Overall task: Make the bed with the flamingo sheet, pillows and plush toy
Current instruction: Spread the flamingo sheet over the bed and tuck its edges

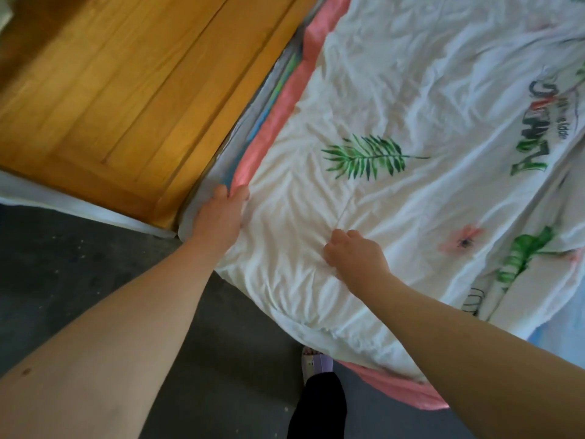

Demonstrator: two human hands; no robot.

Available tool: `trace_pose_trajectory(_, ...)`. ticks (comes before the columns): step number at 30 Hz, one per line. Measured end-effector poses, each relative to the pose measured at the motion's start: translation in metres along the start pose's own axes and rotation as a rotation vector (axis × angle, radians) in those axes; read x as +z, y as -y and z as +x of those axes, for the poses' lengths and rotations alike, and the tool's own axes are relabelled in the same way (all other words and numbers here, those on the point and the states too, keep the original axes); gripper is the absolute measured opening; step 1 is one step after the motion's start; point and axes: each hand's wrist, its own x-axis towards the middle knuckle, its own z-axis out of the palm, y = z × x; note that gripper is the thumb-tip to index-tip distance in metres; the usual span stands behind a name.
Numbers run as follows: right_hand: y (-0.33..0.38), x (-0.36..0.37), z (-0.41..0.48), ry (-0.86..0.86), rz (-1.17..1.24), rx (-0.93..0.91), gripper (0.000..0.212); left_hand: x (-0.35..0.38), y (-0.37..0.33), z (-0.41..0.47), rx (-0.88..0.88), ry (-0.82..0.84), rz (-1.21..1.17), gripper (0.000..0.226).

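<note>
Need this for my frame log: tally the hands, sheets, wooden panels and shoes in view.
Hands: 2, left hand and right hand
Sheets: 1, the flamingo sheet, gripped by both
Wooden panel: 1
Shoe: 1
Total: 5

- Soft, even daylight; the white sheet (380, 90) is bright, close to blown out.
- Floor (63, 264) beside the sheet is dim, with no hard shadows.
- Wide-angle bend: wooden board (126, 90) lines left of the sheet bow.
- Slightly soft overall; print at the sheet's far edge is smeared.
</note>
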Motion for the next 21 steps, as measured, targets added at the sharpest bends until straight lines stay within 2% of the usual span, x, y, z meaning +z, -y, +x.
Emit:
trace_pose_trajectory(4,0.001,-0.001,0.006,0.047,0.013,-0.033,0.019,-0.009,0.005,-0.008,0.108,-0.030,0.113,0.018)
trace_pose_trajectory(7,0.009,-0.014,0.008,0.154,0.332,-0.051,0.006,-0.018,0.017,-0.018,0.040,-0.061,0.274,0.017)
trace_pose_trajectory(9,0.023,-0.024,0.012,0.143,0.486,-0.101,0.007,-0.022,0.033,-0.027,-0.036,-0.111,0.399,0.018)
trace_pose_trajectory(12,0.037,-0.036,0.021,0.105,0.488,-0.163,0.010,-0.022,0.048,-0.035,-0.127,-0.159,0.455,0.016)
trace_pose_trajectory(17,0.035,-0.019,0.019,0.156,0.419,-0.109,0.003,-0.015,0.030,-0.027,-0.160,0.058,0.416,0.043)
trace_pose_trajectory(21,0.036,-0.006,0.020,0.117,0.444,-0.050,0.011,-0.019,0.027,-0.020,-0.190,0.052,0.414,0.030)
